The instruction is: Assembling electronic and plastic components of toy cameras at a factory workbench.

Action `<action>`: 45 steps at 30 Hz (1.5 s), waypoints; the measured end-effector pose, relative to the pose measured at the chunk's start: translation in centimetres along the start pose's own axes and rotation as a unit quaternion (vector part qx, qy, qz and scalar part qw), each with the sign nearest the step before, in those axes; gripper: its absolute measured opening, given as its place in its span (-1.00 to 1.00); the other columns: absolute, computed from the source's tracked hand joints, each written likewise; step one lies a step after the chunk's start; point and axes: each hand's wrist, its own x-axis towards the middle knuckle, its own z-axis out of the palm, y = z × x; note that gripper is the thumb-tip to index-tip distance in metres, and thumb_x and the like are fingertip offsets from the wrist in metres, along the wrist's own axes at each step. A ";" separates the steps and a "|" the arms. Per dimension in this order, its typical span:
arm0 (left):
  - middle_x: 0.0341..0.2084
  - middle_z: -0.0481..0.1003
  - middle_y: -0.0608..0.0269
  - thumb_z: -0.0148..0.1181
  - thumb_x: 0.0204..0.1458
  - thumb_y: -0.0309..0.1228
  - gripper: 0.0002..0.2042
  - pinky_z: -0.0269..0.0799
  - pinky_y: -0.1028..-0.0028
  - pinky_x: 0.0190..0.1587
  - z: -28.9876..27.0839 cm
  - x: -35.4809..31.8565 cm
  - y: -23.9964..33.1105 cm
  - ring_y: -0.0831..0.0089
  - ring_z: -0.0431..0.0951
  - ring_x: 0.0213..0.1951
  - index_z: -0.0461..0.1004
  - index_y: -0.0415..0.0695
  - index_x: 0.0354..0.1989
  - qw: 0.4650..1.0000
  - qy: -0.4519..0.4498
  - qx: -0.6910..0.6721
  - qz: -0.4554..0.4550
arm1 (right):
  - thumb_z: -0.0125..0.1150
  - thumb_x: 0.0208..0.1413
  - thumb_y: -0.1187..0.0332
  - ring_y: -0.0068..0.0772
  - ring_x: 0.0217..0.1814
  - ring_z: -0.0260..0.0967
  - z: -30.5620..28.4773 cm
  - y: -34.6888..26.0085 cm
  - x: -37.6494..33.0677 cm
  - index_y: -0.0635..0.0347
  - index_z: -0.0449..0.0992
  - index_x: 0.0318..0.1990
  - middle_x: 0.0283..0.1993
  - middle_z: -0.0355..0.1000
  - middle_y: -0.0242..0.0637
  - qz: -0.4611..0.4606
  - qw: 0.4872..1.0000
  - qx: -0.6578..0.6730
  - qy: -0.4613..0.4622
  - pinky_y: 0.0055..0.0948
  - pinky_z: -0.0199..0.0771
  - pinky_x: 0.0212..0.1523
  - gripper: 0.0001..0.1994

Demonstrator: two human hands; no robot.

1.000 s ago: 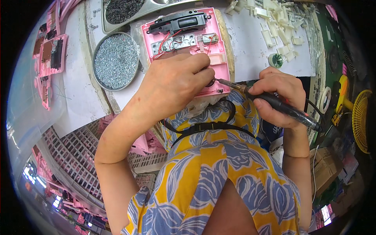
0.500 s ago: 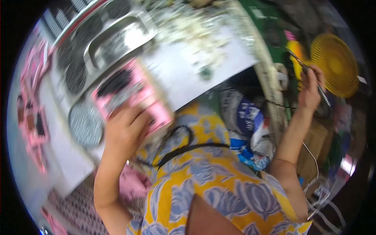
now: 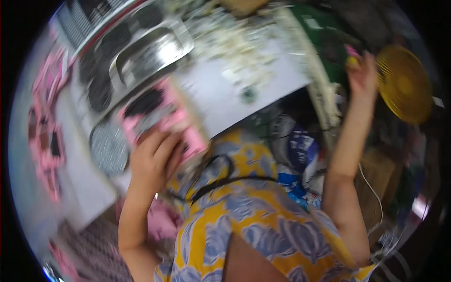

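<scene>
My left hand (image 3: 154, 152) rests at the near edge of a pink block (image 3: 181, 115) on the white table. Its fingers are bent and pressed together over that edge. On the block lie a black strip-like part (image 3: 144, 102) and a grey flat part (image 3: 155, 117). Out to the far right, my right hand (image 3: 362, 77) is raised beside a yellow round slatted thing (image 3: 404, 84). Its fingertips touch or overlap a small yellow and pink thing (image 3: 352, 57). Motion blur hides what those fingers hold, if anything.
A shiny metal tray (image 3: 120, 70) and a round grey disc (image 3: 109, 146) stand left of the block. Many small pale pieces (image 3: 239, 49) cover the far part of the white table (image 3: 211, 105). Bags (image 3: 296, 145) sit beneath the table edge; a white cable (image 3: 373, 192) hangs at right.
My right hand has moved away and slightly left, toward the yellow and pink thing. The thin tool seen in it before no longer shows. My left hand stays at the pink block.
</scene>
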 end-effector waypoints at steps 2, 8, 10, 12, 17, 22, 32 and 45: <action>-0.18 0.54 0.03 0.38 -0.05 -0.52 -0.65 0.55 0.34 -0.27 -1.0 -0.6 0.1 0.16 0.61 -0.27 0.55 -0.19 -0.04 0.990 0.087 -0.097 -0.056 | 0.16 0.29 0.25 -0.69 -0.62 0.09 -1.2 0.3 -4.5 0.28 0.43 0.06 -0.52 0.26 -0.44 0.172 0.950 0.206 -0.162 -0.55 0.13 -0.49 -0.68; -0.12 0.44 0.11 0.31 -0.10 -0.65 -0.62 0.36 0.53 -0.46 -0.9 -2.0 -1.0 0.51 0.40 -0.51 0.43 -0.21 -0.06 0.957 0.191 -0.144 -0.165 | 0.46 -0.13 0.09 0.02 0.18 0.28 14.4 7.3 -21.4 0.10 0.66 -0.26 0.14 0.44 -0.17 -0.303 0.676 -0.341 -0.578 -0.05 0.25 0.23 -0.67; -0.12 0.43 0.05 0.35 -0.13 -0.60 -0.61 0.46 0.40 -0.36 -0.5 -0.9 -1.6 0.30 0.50 -0.36 0.42 -0.19 -0.07 0.972 0.197 -0.089 -0.098 | 0.48 -0.14 0.05 0.17 0.42 -0.02 17.3 9.0 -23.8 0.00 0.67 -0.22 0.37 0.27 -0.16 -0.304 0.652 -0.327 -0.613 0.02 0.10 0.36 -0.65; -0.09 0.41 0.02 0.39 -0.16 -0.55 -0.58 0.50 0.29 -0.25 -0.5 -0.1 -0.9 0.13 0.51 -0.22 0.44 -0.18 -0.07 0.977 0.172 -0.075 -0.100 | 0.47 -0.11 0.06 0.24 0.48 -0.11 18.4 10.6 -24.8 0.01 0.68 -0.18 0.41 0.22 -0.12 -0.314 0.640 -0.369 -0.597 0.07 0.04 0.39 -0.64; 0.04 0.34 0.01 0.52 -0.22 -0.44 -0.56 0.40 0.29 -0.06 0.0 2.0 -1.2 0.17 0.41 -0.08 0.50 -0.13 -0.11 0.990 0.119 -0.023 -0.074 | 0.43 -0.02 0.09 0.31 0.49 -0.14 17.2 9.8 -26.1 0.07 0.66 -0.10 0.42 0.20 -0.04 -0.267 0.660 -0.457 -0.533 0.10 -0.03 0.42 -0.63; 0.04 0.37 0.12 0.47 -0.24 -0.38 -0.53 0.29 0.17 0.03 -0.8 3.4 -1.9 0.17 0.39 -0.08 0.55 0.01 -0.05 0.995 0.051 0.066 -0.052 | 0.42 0.00 0.16 0.22 0.46 -0.07 15.6 8.8 -24.5 0.12 0.64 -0.10 0.37 0.26 -0.05 -0.255 0.716 -0.438 -0.481 0.07 -0.01 0.39 -0.66; 0.12 0.38 0.21 0.37 -0.26 -0.43 -0.61 0.24 0.13 0.15 -1.6 5.0 -4.4 0.22 0.41 0.08 0.55 0.08 -0.14 0.989 -0.025 0.123 0.077 | 0.37 0.00 0.38 -0.02 0.20 0.27 18.5 10.1 -22.0 0.16 0.63 -0.22 0.03 0.50 -0.22 -0.295 0.726 -0.381 -0.491 -0.13 0.27 0.20 -0.82; -0.01 0.40 0.18 0.45 -0.24 -0.28 -0.60 0.16 0.14 0.13 -2.1 3.3 -3.6 0.15 0.41 0.03 0.50 -0.05 -0.18 0.993 0.023 0.115 -0.005 | 0.37 -0.04 0.42 -0.15 -0.05 0.37 20.0 11.8 -20.9 0.16 0.63 -0.29 -0.22 0.54 -0.30 -0.289 0.746 -0.366 -0.476 -0.27 0.40 -0.01 -0.87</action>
